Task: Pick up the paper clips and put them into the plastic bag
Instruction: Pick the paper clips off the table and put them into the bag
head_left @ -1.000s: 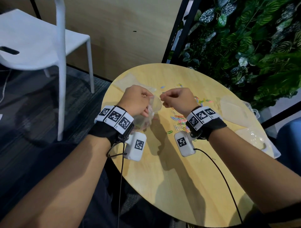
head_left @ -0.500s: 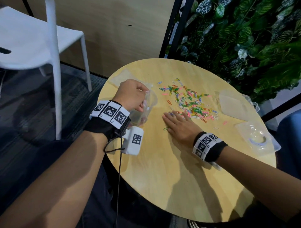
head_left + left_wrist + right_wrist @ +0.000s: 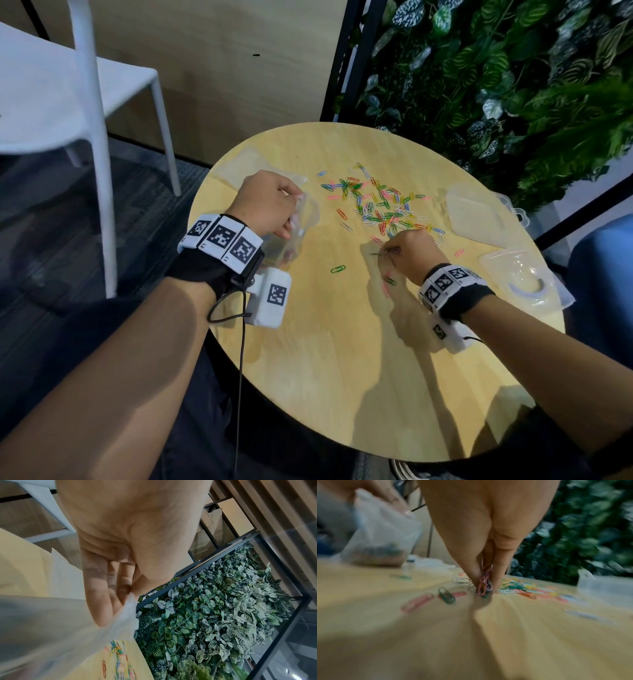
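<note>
Several coloured paper clips [image 3: 380, 205] lie scattered across the far middle of the round wooden table [image 3: 342, 359]. My left hand [image 3: 267, 205] grips the rim of a clear plastic bag [image 3: 294, 236] at the table's left side; the bag [image 3: 380, 540] holds some clips at its bottom. My right hand [image 3: 407, 253] is at the near edge of the pile, fingertips down on the table, pinching a small bunch of clips [image 3: 485, 581] between thumb and fingers. A green clip [image 3: 338, 269] lies alone between the hands. Loose clips [image 3: 116, 651] show past the bag in the left wrist view.
A flat clear bag [image 3: 246, 164] lies at the table's far left. A translucent plastic box [image 3: 479, 216] and a clear tray [image 3: 524, 281] sit at the right edge. A white chair [image 3: 85, 102] stands left of the table, a plant wall [image 3: 496, 85] behind.
My right hand left the bag mouth, went down to the clip pile with flat fingers, and now its fingers are drawn together, pinching clips. The left hand stays holding the bag.
</note>
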A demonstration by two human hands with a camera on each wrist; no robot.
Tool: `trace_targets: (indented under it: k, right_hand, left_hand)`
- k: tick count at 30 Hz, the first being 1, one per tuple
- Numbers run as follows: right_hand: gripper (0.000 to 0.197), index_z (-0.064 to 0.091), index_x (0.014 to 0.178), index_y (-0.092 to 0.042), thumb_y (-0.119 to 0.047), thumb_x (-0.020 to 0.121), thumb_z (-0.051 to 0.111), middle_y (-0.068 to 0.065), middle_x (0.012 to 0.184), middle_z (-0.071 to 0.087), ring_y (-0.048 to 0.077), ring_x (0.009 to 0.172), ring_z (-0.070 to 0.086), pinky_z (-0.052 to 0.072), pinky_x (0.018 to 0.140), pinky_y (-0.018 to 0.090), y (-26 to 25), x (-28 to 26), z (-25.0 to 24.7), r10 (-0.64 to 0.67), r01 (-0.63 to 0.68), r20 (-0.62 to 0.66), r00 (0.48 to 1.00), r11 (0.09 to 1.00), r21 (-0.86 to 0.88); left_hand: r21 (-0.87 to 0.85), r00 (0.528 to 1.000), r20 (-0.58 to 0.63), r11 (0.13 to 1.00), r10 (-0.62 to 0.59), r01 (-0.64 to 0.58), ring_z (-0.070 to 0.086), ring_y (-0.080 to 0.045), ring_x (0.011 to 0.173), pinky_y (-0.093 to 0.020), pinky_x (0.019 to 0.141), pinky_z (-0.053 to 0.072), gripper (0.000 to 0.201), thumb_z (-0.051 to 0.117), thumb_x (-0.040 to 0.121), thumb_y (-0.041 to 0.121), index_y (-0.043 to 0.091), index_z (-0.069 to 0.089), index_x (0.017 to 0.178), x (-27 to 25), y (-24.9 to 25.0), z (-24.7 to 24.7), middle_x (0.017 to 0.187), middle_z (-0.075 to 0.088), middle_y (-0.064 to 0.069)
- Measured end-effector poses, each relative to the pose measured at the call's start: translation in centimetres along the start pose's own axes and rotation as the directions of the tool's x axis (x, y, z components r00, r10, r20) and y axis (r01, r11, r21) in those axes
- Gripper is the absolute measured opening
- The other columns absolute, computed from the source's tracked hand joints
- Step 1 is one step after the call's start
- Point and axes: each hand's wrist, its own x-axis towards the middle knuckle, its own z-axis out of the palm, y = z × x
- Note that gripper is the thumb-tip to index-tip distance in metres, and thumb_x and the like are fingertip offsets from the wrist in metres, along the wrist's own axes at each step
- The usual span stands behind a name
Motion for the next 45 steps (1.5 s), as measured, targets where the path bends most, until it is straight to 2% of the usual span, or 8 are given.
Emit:
trace_targets:
  k: [3, 6, 9, 14, 24, 34, 42, 45]
  right_hand:
    - [0.014, 0.078, 0.096, -0.014, -0.015, 0.084, 0.071, 0.0, 0.087, 0.072, 0.016, 0.077, 0.065, 0.049, 0.075, 0.023, 1.0, 0.0, -1.6, 0.294, -0.268, -0.028, 0.955, 0.903, 0.335]
    - [0.018, 0.075, 0.099, -0.002, -0.007, 0.081, 0.075, 0.013, 0.091, 0.074, 0.018, 0.068, 0.07, 0.06, 0.07, 0.024, 1.3, -0.1, -3.4, 0.514, -0.418, 0.168, 0.841, 0.422, 0.804]
    - [0.03, 0.064, 0.112, 0.011, 0.002, 0.084, 0.068, 0.021, 0.103, 0.07, 0.02, 0.078, 0.071, 0.06, 0.067, 0.021, 0.2, -0.2, -5.6, 0.423, -0.354, 0.316, 0.849, 0.011, 0.935]
    - [0.03, 0.062, 0.115, 0.009, -0.005, 0.089, 0.064, 0.015, 0.109, 0.068, 0.017, 0.093, 0.071, 0.058, 0.07, 0.016, -4.3, -0.2, -8.3, 0.142, -0.378, 0.4, 0.905, -0.159, 0.912]
    - [0.03, 0.055, 0.121, 0.016, 0.009, 0.092, 0.05, 0.024, 0.107, 0.061, 0.033, 0.098, 0.068, 0.06, 0.078, 0.028, -9.8, 0.7, -8.0, 0.115, -0.458, 0.451, 0.885, 0.043, 0.888]
    - [0.022, 0.076, 0.103, -0.01, -0.003, 0.086, 0.063, 0.003, 0.093, 0.074, 0.011, 0.086, 0.065, 0.052, 0.087, 0.028, -9.8, 0.4, -6.3, -0.07, -0.046, 0.187, 0.98, 0.833, 0.552]
    - [0.02, 0.071, 0.106, -0.016, -0.012, 0.087, 0.067, 0.001, 0.094, 0.073, 0.014, 0.068, 0.071, 0.058, 0.064, 0.022, -6.0, -2.4, -6.9, 0.043, 0.002, -0.075, 0.996, 0.854, 0.52]
    - [0.071, 0.049, 0.123, -0.026, -0.039, 0.063, 0.086, 0.009, 0.1, 0.069, 0.013, 0.061, 0.07, 0.057, 0.059, 0.024, -2.2, -4.4, -4.6, 0.328, -0.421, 0.276, 0.904, 0.799, 0.43]
  left_hand:
    - [0.018, 1.0, 0.022, 1.0, 0.007, -0.008, 0.072, -0.033, 0.063, -0.037, 0.062, 0.064, 0.022, 0.051, 0.099, 0.008, 0.009, 0.072, 0.104, 0.1, 0.4, 0.7, 0.079, 0.074, -0.019]
    - [0.026, 0.999, 0.048, 0.999, 0.021, -0.023, 0.074, -0.037, 0.066, -0.04, 0.066, 0.064, 0.024, 0.05, 0.099, 0.008, 0.008, 0.073, 0.105, 0.2, 0.8, 1.4, 0.076, 0.073, -0.017]
    - [0.026, 0.997, 0.068, 0.999, 0.024, -0.026, 0.073, -0.036, 0.065, -0.038, 0.066, 0.064, 0.023, 0.05, 0.1, 0.008, 0.009, 0.073, 0.104, 0.1, 1.2, 2.2, 0.076, 0.074, -0.017]
    - [-0.015, 0.991, 0.132, 0.999, 0.031, -0.029, 0.075, -0.037, 0.069, -0.04, 0.069, 0.064, 0.022, 0.051, 0.099, 0.006, 0.01, 0.072, 0.104, -0.1, 1.3, 3.1, 0.085, 0.075, -0.022]
    - [-0.149, 0.986, 0.163, 0.989, 0.036, -0.012, 0.074, -0.03, 0.064, -0.035, 0.063, 0.064, 0.014, 0.057, 0.1, 0.008, 0.005, 0.07, 0.106, -0.2, 1.1, 3.2, 0.089, 0.073, -0.026]
    - [-0.161, 0.984, 0.172, 0.987, 0.046, -0.018, 0.073, -0.031, 0.066, -0.031, 0.061, 0.064, 0.019, 0.056, 0.101, 0.006, 0.001, 0.068, 0.114, -0.6, 1.3, 2.9, 0.093, 0.072, -0.024]
    - [-0.114, 0.99, 0.128, 0.992, 0.066, -0.051, 0.07, -0.027, 0.059, -0.036, 0.063, 0.064, 0.022, 0.052, 0.099, 0.003, 0.005, 0.072, 0.106, -0.2, 0.9, 2.6, 0.08, 0.071, -0.02]
    - [-0.109, 0.99, 0.124, 0.992, 0.069, -0.055, 0.07, -0.029, 0.061, -0.039, 0.067, 0.065, 0.022, 0.051, 0.099, 0.003, 0.009, 0.072, 0.101, 0.0, 0.8, 2.5, 0.077, 0.071, -0.016]
